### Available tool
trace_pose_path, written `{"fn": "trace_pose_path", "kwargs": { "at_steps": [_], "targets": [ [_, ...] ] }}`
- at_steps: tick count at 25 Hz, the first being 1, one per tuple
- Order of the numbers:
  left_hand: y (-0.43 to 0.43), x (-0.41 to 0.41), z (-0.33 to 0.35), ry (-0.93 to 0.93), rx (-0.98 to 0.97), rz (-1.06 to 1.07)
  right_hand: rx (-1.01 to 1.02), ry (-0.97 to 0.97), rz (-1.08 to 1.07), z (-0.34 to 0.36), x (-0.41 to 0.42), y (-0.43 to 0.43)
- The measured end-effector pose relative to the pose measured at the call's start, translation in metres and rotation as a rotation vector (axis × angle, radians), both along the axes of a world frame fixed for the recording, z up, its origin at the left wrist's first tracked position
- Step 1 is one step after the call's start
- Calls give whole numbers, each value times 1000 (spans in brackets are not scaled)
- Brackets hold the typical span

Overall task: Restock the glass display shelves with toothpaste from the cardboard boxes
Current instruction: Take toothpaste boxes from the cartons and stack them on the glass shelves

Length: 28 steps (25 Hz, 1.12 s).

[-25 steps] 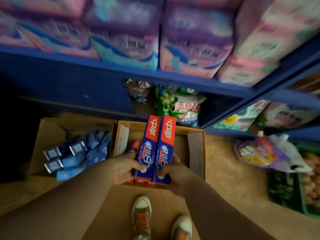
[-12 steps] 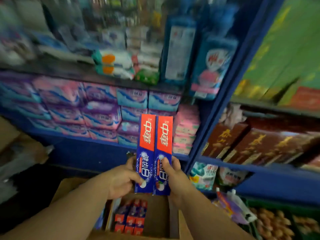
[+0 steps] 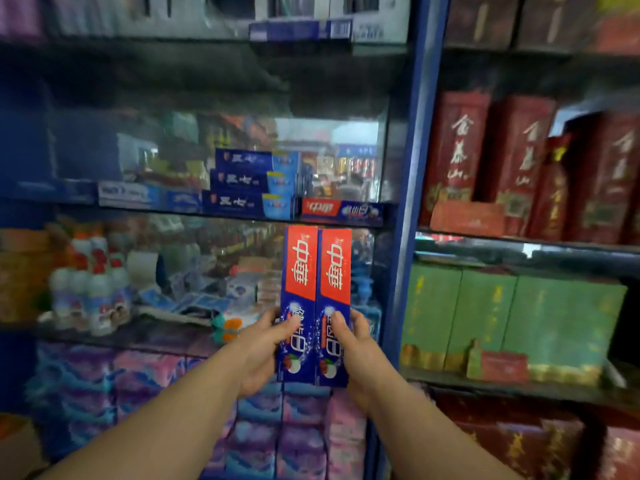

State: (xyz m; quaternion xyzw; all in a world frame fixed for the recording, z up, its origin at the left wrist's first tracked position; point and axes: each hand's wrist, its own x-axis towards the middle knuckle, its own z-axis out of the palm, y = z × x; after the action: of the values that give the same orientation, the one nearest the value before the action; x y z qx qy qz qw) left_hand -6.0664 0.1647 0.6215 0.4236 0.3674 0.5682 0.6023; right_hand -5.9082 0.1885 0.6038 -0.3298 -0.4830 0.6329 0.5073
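I hold two red-and-blue toothpaste boxes upright, side by side, in front of the glass display shelves. My left hand point(image 3: 263, 351) grips the left toothpaste box point(image 3: 298, 271) at its lower end, thumb on its front. My right hand point(image 3: 356, 355) grips the right toothpaste box point(image 3: 334, 271) the same way. Just above their tops runs a glass shelf point(image 3: 173, 207) carrying a matching red-and-blue toothpaste box point(image 3: 341, 211) lying flat, a stack of blue toothpaste boxes point(image 3: 254, 183) and more flat boxes to the left. The cardboard boxes are out of view.
A blue metal upright point(image 3: 407, 202) separates the glass shelves from shelves with red gift boxes point(image 3: 519, 168) and green boxes point(image 3: 512, 317) on the right. Below the hands are small bottles point(image 3: 90, 289) and stacked purple and pink packs point(image 3: 138, 393).
Both hands have lifted the two toothpaste boxes from the cardboard box on the floor up to the glass shelves. The view has tilted up from the floor to the shelves.
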Motion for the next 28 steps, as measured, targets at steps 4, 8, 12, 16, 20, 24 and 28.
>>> {"fn": "trace_pose_path", "kwargs": {
  "at_steps": [4, 8, 12, 16, 20, 24, 28],
  "targets": [
    [10, -6, 46, -2, 121, 87, 164, -106, -89, 64, -9, 7],
    [47, -31, 85, -81, 232, 231, 434, -541, -467, 140, -20, 57],
    [94, -71, 116, -120, 259, 223, 496, -1070, -701, 200, -24, 122],
    [140, -90, 146, -139, 266, 145, 498, -1545, -821, 227, -25, 164],
    [168, -85, 156, -188, 281, 80, 478, -1789, -766, 217, -21, 206],
    [186, -77, 157, -187, 306, 57, 494, -1749, -717, 211, -17, 246],
    [196, -65, 160, -180, 340, 70, 501, -1792, -654, 207, -14, 277]
  ]
}}
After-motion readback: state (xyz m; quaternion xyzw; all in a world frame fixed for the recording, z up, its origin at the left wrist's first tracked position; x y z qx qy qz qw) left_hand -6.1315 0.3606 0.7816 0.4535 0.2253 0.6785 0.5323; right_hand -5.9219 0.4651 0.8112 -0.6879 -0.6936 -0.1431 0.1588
